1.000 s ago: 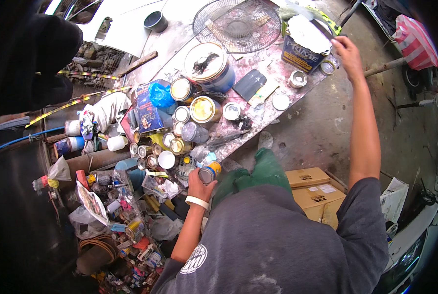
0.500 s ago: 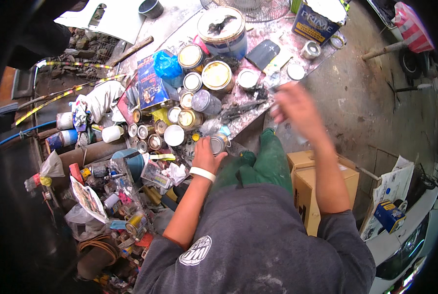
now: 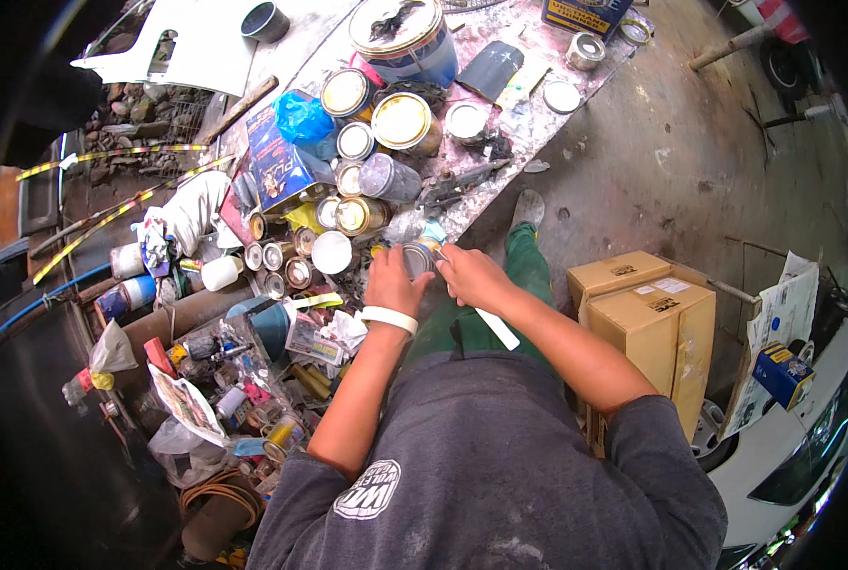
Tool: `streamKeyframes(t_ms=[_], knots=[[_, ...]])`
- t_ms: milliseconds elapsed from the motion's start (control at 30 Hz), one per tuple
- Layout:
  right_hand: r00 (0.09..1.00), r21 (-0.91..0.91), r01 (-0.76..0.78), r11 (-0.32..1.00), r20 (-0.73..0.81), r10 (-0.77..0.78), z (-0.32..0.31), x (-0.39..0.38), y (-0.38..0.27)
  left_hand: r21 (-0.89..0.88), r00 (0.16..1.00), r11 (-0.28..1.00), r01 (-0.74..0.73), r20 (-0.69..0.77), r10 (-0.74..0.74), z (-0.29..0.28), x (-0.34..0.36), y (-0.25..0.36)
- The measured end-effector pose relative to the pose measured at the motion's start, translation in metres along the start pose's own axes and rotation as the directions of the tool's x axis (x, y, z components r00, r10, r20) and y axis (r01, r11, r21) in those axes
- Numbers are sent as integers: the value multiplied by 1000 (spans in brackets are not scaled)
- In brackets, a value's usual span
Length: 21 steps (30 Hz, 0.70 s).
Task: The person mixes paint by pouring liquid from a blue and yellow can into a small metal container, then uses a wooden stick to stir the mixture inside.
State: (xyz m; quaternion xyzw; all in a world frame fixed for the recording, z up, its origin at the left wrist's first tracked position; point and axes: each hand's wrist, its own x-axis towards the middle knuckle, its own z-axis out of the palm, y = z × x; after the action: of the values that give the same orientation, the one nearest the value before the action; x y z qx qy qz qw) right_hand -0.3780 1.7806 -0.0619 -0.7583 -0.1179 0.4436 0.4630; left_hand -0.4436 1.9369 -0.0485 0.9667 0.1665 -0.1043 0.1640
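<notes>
My left hand [image 3: 393, 287] is wrapped around a small metal can [image 3: 416, 257] at the table's near edge, thumb against its side. Close by on the right, my right hand [image 3: 473, 279] grips a thin tool with a flat white end [image 3: 499, 329] that sticks out below the palm. The fingertips of that hand are at the can's rim; the tool's other end is mostly hidden there. A blue scrap [image 3: 433, 234] lies just beyond the can. Next to my left hand stands a can with a white top [image 3: 332, 253].
Several paint cans, including a yellow-topped can [image 3: 404, 122] and a large bucket [image 3: 405, 59], crowd the stained table [image 3: 528, 142]. Clutter [image 3: 244, 380] spreads to the left. A cardboard box [image 3: 647, 313] stands at right, with a white car [image 3: 804, 418] beyond it.
My right hand has come from over the table's right side, down and left to the can, bringing the white-ended tool. The left hand stays on the can. The view has shifted slightly.
</notes>
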Motion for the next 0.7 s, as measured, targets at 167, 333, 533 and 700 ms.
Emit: streamKeyframes(t_ms=[167, 333, 533, 700], knots=[[998, -80, 35, 996, -53, -40, 9, 4, 6, -3, 1000, 1000, -18, -9, 18, -1, 3, 1], [989, -148, 85, 985, -110, -102, 16, 11, 5, -41, 1000, 999, -6, 16, 7, 2, 0, 2], [998, 0, 53, 999, -23, -53, 16, 23, 21, -82, 1000, 996, -21, 12, 22, 7, 3, -4], [980, 2, 193, 981, 46, -193, 6, 36, 38, -101, 999, 994, -42, -8, 41, 7, 5, -9]])
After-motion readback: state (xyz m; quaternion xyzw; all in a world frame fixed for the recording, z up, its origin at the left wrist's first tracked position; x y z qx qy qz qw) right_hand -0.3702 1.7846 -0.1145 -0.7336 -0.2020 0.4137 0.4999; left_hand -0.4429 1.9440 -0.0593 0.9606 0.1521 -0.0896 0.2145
